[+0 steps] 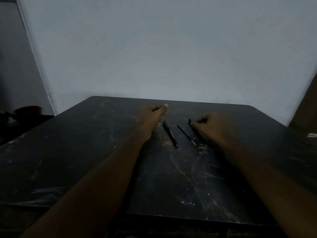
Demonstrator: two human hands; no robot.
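A black pen barrel (170, 133) with a blue end lies on the dark table (85, 152), pointing away from me. Just right of it lies a thin blue refill (186, 134), roughly parallel. My left hand (153, 115) rests on the table just left of the barrel's far end, fingers curled and thumb stretched forward; I see nothing in it. My right hand (211, 125) pinches a second black pen piece (190, 121) between thumb and fingers. This piece lies low on the table right of the refill, and the hand hides most of its length.
The scratched black tabletop meets a pale wall (163, 57) at its far edge. A small white object (312, 135) lies near the table's right edge. Dim dark shapes (27, 110) stand beyond the left edge.
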